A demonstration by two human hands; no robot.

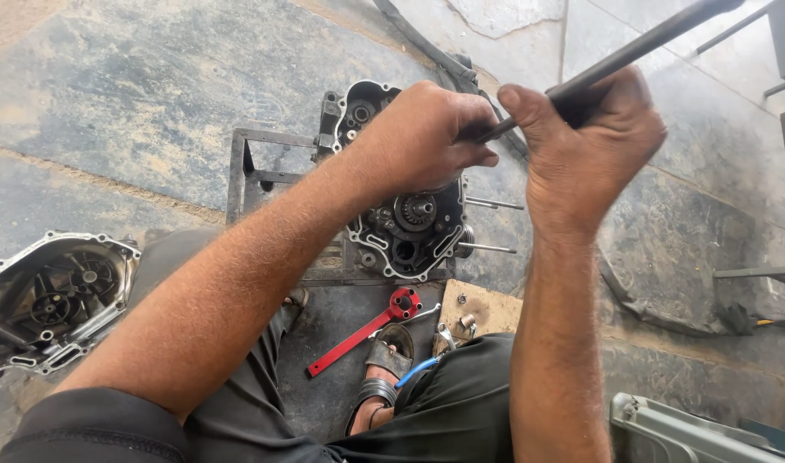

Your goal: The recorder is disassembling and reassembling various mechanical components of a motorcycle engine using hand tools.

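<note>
Two hands on one long metal bar over an open engine case

Nearest: a sandalled foot [382,377] on the floor, with a red flat tool [366,330] lying just beside it and a small wooden board [487,307] carrying loose small metal parts. Left hand [422,137] has its grip wrapped tight around the lower end of the metal bar [641,47], directly above the engine case [405,227]. Right hand [585,141] is clenched on the same bar, just beside the left. The bar slants up toward the top right. Case sits in a metal frame [255,171] on the stone floor. A detached engine cover [54,300] lies at the far left, well apart.
</note>
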